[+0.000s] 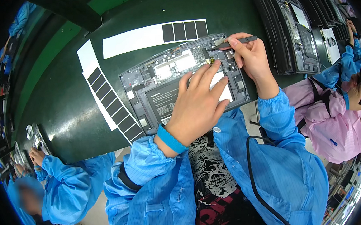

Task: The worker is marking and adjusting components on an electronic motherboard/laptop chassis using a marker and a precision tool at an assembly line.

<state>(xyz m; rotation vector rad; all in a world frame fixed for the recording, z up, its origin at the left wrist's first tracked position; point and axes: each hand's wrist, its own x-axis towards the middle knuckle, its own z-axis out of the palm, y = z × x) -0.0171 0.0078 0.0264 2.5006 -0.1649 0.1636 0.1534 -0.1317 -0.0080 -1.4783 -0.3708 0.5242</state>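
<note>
An opened tablet-like device (pixel 135 75), its dark frame and circuit parts exposed, lies tilted on the green table in front of me. A black battery (pixel 161 100) fills much of its middle. My left hand (pixel 200 92) rests flat over the battery and a white area, fingers stretched toward the circuit board; a blue band circles its wrist. At the upper right corner, my right hand (pixel 250 57) pinches dark tweezers (pixel 238 40). Their tips point left onto the board, near a small yellow piece (pixel 211 61) by my left fingertips.
White strips with black rectangular pads lie behind the device (pixel 133 41) and left of it (pixel 112 102). Several similar open devices (pixel 284 34) stand stacked at the right. Co-workers sit on both sides, one in blue (pixel 75 191), one in pink (pixel 332 123). A black cable (pixel 251 170) hangs over my right side.
</note>
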